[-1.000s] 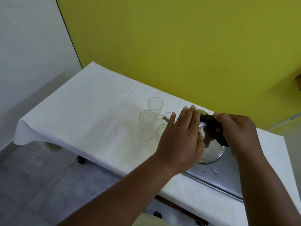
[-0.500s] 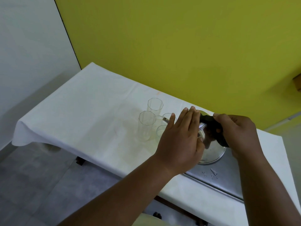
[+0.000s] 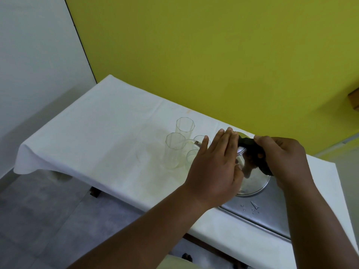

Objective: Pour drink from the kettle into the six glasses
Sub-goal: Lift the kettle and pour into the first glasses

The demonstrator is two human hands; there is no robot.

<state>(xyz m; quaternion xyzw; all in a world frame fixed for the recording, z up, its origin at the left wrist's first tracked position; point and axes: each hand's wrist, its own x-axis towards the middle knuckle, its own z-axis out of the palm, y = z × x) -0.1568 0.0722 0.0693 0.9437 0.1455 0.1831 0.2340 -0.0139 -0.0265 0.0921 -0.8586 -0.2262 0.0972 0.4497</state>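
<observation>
Clenched around the black handle, the right hand holds the kettle tipped toward the glasses, fingers fully closed on the matte grip; the left hand lies flat on the kettle's near side with fingers straight and together, pressing rather than grasping, and hides most of the body and lid; what shows of the kettle is polished, rounded steel, mirror-bright, with a thin spout tip poking out past the left fingertips; the spout points over a cluster of clear glasses; two tall faceted glasses, the near one and the far one, stand upright, and two shorter round ones, the far one and the near one, sit just beside the spout, partly hidden by the left hand; whether any liquid is in them cannot be told; the kettle is over a dull metal tray with a raised rim and a few water droplets on it; tray and glasses rest on a table under a white cloth, faintly stained yellowish near the glasses, its corner drooping; behind rise a smooth yellow-green wall and a white wall; grey floor lies below
</observation>
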